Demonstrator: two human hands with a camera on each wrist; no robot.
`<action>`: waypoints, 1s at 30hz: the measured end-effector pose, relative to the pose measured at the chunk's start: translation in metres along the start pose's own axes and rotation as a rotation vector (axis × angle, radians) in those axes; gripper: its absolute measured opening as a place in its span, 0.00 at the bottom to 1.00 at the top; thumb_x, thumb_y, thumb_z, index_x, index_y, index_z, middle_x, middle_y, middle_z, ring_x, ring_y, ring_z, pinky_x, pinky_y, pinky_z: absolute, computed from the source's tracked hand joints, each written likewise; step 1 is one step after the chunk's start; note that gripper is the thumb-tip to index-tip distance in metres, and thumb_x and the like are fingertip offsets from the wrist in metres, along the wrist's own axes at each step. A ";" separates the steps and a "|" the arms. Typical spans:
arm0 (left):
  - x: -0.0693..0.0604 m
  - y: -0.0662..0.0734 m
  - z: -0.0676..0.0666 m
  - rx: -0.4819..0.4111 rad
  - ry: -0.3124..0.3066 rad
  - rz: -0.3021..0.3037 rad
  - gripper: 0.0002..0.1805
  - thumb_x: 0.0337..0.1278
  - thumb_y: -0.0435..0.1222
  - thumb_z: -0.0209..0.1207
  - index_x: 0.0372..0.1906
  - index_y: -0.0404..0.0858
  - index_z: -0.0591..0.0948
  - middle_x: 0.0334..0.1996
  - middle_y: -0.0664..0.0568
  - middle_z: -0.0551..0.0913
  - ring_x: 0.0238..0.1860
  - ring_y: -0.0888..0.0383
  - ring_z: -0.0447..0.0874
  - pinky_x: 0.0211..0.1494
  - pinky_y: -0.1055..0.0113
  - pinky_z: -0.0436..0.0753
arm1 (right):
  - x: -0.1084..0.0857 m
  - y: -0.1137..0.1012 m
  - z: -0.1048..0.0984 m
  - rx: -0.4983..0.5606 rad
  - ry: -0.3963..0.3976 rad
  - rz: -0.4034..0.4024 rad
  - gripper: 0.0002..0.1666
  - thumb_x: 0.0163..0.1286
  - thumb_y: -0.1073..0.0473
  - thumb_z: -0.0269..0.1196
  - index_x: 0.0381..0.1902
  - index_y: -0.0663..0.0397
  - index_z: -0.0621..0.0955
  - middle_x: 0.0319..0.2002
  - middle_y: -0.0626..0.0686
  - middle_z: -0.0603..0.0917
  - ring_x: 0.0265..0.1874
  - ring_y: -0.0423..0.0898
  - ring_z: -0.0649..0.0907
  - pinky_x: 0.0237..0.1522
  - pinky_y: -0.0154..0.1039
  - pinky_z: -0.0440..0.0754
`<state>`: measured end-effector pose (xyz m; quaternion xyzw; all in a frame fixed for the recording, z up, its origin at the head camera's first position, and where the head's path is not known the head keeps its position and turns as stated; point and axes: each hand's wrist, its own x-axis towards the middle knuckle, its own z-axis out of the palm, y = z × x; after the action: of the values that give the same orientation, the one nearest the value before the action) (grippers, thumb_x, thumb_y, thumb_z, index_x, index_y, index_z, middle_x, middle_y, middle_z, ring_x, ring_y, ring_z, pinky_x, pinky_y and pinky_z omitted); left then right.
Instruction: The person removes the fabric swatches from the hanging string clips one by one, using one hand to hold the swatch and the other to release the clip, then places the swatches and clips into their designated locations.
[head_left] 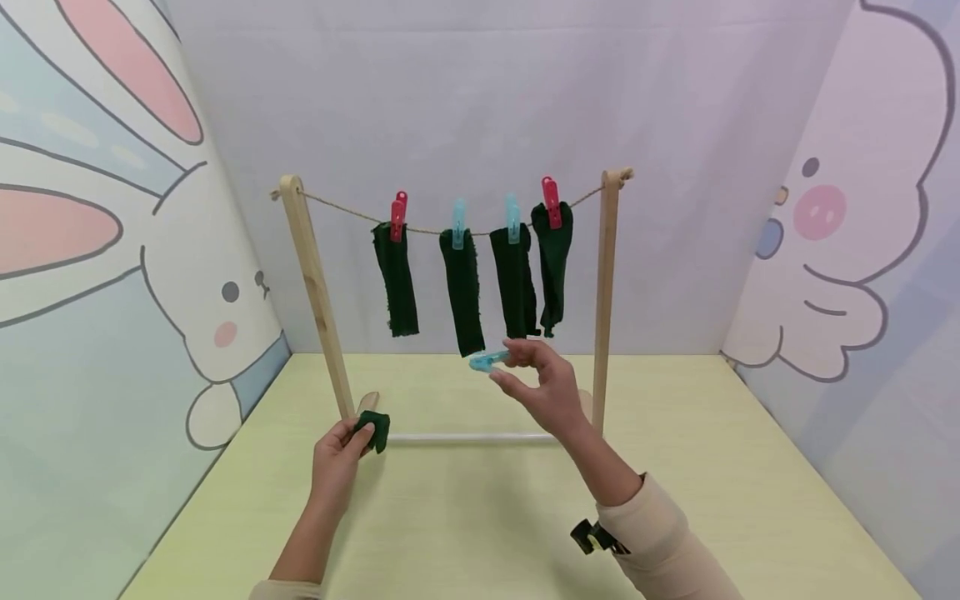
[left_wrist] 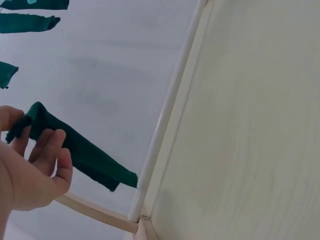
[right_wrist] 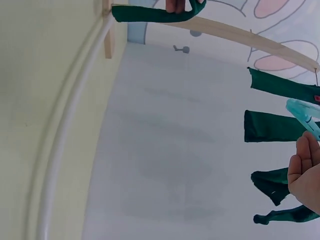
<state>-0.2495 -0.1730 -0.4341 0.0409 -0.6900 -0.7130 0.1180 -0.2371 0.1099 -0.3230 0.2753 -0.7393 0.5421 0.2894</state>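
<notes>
Near the foot of the left post, my left hand pinches a dark green cloth strip; in the left wrist view the strip trails down from the fingers of the hand. My right hand pinches a light blue clothespin between thumb and fingers, just below the hanging strips. The same clothespin shows at the right edge of the right wrist view, beside the hand. Several green strips hang from a string by red clothespins and blue clothespins.
The string runs between a left wooden post and a right wooden post. A white bar joins their feet above the pale yellow table. Cartoon-printed panels stand at both sides, with a pale cloth backdrop behind.
</notes>
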 end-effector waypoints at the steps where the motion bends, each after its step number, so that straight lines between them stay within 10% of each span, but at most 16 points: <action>1: 0.001 -0.001 0.000 0.001 -0.009 0.007 0.12 0.62 0.30 0.56 0.42 0.23 0.75 0.35 0.49 0.80 0.38 0.58 0.80 0.42 0.69 0.79 | -0.003 0.003 -0.001 -0.003 0.002 0.015 0.18 0.54 0.75 0.66 0.45 0.74 0.77 0.37 0.66 0.80 0.36 0.60 0.80 0.45 0.32 0.76; 17: 0.000 -0.022 -0.013 0.106 -0.047 -0.020 0.16 0.64 0.33 0.55 0.47 0.22 0.73 0.44 0.41 0.76 0.37 0.62 0.74 0.39 0.73 0.76 | -0.046 0.065 -0.028 0.082 -0.022 0.342 0.17 0.55 0.73 0.67 0.43 0.69 0.76 0.37 0.63 0.82 0.38 0.54 0.82 0.43 0.38 0.79; 30: -0.001 -0.030 -0.012 -0.003 -0.076 0.010 0.16 0.62 0.32 0.56 0.45 0.21 0.73 0.38 0.47 0.80 0.36 0.62 0.78 0.42 0.70 0.78 | -0.083 0.096 -0.071 -0.001 0.036 0.508 0.16 0.58 0.68 0.67 0.43 0.69 0.76 0.40 0.64 0.81 0.36 0.44 0.82 0.35 0.32 0.80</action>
<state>-0.2497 -0.1839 -0.4648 0.0104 -0.6930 -0.7145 0.0954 -0.2401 0.2112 -0.4274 0.0709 -0.7798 0.6018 0.1571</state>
